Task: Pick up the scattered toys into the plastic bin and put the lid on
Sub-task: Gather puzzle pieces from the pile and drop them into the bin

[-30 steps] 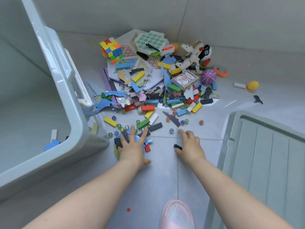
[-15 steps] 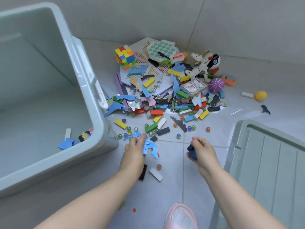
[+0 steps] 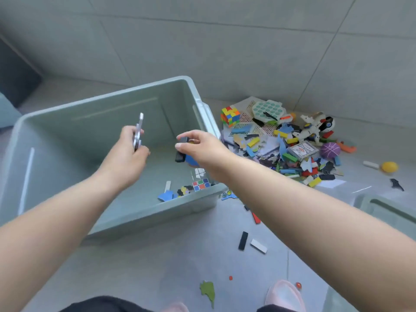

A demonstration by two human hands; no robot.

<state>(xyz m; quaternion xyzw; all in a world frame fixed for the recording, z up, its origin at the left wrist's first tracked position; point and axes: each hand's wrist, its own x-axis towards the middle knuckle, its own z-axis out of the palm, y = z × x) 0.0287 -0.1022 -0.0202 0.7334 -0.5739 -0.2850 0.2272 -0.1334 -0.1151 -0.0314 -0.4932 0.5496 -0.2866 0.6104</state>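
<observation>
The left hand (image 3: 131, 152) is hovering over the open plastic bin (image 3: 90, 129), its fingers curling round a stack of flat grey pieces (image 3: 139, 131) that is standing on edge and sticking up above the fingertips. The right hand (image 3: 202, 147) is hanging over the bin's right half, thumb and forefinger pinching a black block (image 3: 180, 157) that is showing above and below the thumb. A blue piece (image 3: 191, 160) is peeking out just under the curled fingers; I cannot tell whether they are holding it.

Below the right hand's fingers, in the bin's near right corner, a small cube (image 3: 201, 184), a white stick (image 3: 167, 186) and a blue puzzle piece (image 3: 165, 196) are lying together. The lid (image 3: 386, 207) is lying flat on the floor well to the right of both hands, partly hiding behind the right forearm.

The toy pile (image 3: 281, 145) is sitting beyond the right wrist, outside the bin. In it a colour cube (image 3: 230, 115) is standing nearest the bin, a teal bubble board (image 3: 267, 109) is lying behind it, and a white robot (image 3: 314, 129), a card box (image 3: 300, 152) and a purple ball (image 3: 330, 150) are crowding farther right. A yellow ball (image 3: 389, 167) is resting apart from the pile.

Nearer the person, under the right forearm, a black bar (image 3: 243, 240) and a white bar (image 3: 258, 245) are lying side by side, with a green scrap (image 3: 208, 289) and a pink slipper (image 3: 284, 296) closest of all.
</observation>
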